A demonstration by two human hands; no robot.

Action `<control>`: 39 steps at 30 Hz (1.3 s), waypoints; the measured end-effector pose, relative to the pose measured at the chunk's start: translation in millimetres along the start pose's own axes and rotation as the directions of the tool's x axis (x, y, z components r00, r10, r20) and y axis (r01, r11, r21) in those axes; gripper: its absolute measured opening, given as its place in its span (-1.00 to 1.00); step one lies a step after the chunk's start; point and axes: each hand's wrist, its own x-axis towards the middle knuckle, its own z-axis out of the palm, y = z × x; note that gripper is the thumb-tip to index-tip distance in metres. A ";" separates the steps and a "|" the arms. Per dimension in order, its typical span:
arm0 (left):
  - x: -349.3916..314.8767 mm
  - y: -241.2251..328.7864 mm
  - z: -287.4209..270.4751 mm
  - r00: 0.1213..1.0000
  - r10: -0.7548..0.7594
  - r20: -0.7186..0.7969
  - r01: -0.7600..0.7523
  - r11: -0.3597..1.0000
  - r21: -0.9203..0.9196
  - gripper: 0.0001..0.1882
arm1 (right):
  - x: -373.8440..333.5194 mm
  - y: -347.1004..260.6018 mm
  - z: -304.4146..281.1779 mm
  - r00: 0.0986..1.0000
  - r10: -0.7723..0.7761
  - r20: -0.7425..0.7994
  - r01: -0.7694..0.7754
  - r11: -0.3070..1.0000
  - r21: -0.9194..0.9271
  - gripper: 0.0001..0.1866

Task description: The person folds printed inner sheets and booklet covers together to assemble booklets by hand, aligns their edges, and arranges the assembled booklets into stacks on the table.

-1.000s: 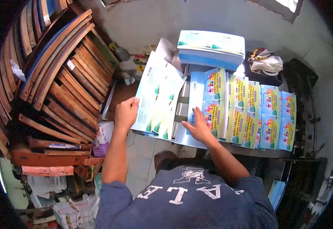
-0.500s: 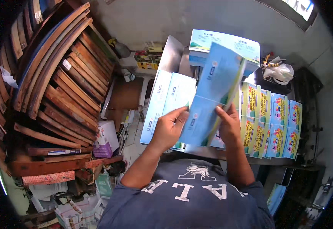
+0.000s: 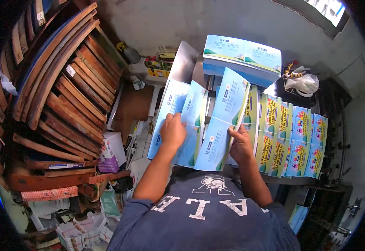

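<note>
My right hand (image 3: 242,144) grips a folded blue printed sheet (image 3: 218,129) by its right edge, thumb on top. The sheet stands tilted above the table, two printed panels one above the other. My left hand (image 3: 173,130) is closed at the left edge of another blue sheet (image 3: 193,102), which is partly lifted; its fingertips are partly hidden. Below and left of that hand lies a further pale blue sheet (image 3: 172,94). Right of my right hand, yellow-green printed covers (image 3: 270,146) and blue printed covers (image 3: 301,121) lie overlapping in a row.
A tall stack of blue printed sheets (image 3: 243,52) stands at the table's back. A black tray with a white plastic bag (image 3: 303,81) sits beyond the covers. Curved wooden boards (image 3: 77,83) fill racks at left, above a white and purple box (image 3: 111,152).
My right hand has brought its sheet down and slightly left. My left hand has let go of that sheet and moved left to another one, whose edge is now raised.
</note>
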 end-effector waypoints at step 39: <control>-57.9 -2.1 -107.9 0.998 0.001 -0.059 -0.038 0.772 -0.634 -0.75 | 9.4 -9.6 36.2 0.974 -0.088 0.209 0.049 0.982 0.185 -0.31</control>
